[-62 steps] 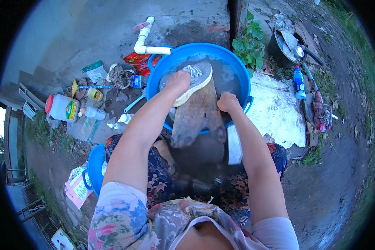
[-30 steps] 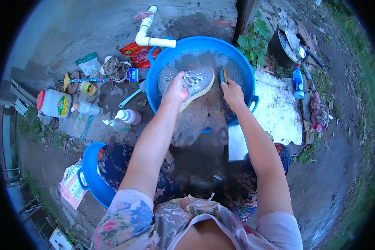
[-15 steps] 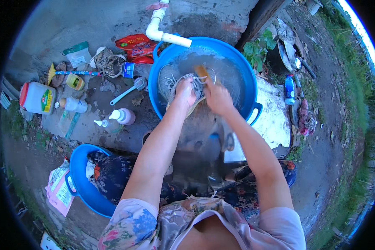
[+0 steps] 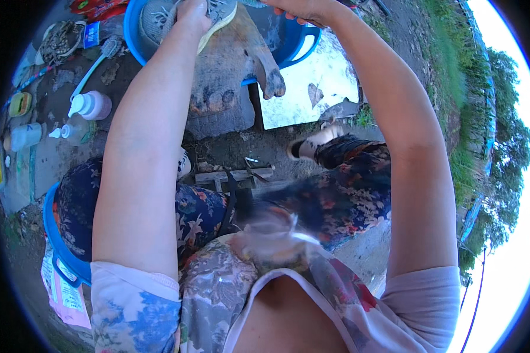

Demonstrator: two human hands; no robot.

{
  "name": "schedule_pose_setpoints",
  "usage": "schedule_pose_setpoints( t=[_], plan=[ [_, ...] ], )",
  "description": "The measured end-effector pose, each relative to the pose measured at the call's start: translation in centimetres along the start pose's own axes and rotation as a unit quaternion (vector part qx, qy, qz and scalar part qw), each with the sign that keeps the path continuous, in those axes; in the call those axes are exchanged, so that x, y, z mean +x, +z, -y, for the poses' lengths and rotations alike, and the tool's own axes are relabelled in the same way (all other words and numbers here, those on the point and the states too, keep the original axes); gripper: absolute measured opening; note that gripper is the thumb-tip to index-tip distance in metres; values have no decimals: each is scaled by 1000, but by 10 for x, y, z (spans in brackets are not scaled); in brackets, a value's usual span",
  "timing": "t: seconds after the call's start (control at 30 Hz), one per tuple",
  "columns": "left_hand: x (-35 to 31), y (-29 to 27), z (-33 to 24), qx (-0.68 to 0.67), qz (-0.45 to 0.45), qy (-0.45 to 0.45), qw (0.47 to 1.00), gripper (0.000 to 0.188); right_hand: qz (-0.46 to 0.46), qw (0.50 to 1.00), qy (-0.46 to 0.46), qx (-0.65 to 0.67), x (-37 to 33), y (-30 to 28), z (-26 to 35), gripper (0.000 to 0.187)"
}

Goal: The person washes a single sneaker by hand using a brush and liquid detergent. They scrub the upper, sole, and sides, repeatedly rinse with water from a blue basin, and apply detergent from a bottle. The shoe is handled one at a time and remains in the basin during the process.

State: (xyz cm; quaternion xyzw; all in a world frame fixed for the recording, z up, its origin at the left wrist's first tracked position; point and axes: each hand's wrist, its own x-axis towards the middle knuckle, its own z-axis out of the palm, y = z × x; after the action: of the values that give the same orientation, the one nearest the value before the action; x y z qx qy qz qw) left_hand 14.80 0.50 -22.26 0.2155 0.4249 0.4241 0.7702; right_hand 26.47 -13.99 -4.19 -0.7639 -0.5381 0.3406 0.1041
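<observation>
At the top edge, my left hand (image 4: 193,13) is closed on a grey lace-up sneaker (image 4: 222,10) with a cream sole. Left of that wrist, another grey shoe part with white laces (image 4: 154,22) shows inside the blue basin (image 4: 308,48); whether it is a separate shoe is hard to tell. The sneaker rests against a worn wooden board (image 4: 227,65) that slopes out of the basin. My right hand (image 4: 305,10), partly cut off by the frame, has curled fingers around a brush, of which only a greenish edge (image 4: 253,3) shows beside the sneaker.
Left on the ground lie a long-handled brush (image 4: 94,67), a pump bottle (image 4: 94,106) and a smaller bottle (image 4: 73,130). A white panel (image 4: 300,103) lies right of the wooden board. Another blue basin (image 4: 68,267) stands by my left leg. Grass (image 4: 450,76) grows at right.
The view has tilted down toward my body, so the basin and both hands now sit at the top edge. My left hand stays on the sneaker; my right remains beside it.
</observation>
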Motion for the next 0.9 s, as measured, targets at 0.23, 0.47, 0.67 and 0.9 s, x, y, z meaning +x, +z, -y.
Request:
schedule_pose_setpoints(
  t=[0.23,0.47,0.67,0.9],
  plan=[
    [-26,-35,-8,-182,319,-41,929,24,-105,993,1,50,-3,23,7,36],
    [-31,-9,-1,-84,167,-57,981,26,-163,967,-18,-197,110,72,-32,38],
    [-49,8,-15,-35,15,-31,999,27,-38,998,3,-59,20,61,32,36],
    [-70,30,-9,36,-3,-37,999,24,-222,954,1,-201,74,76,-23,29]
  ],
)
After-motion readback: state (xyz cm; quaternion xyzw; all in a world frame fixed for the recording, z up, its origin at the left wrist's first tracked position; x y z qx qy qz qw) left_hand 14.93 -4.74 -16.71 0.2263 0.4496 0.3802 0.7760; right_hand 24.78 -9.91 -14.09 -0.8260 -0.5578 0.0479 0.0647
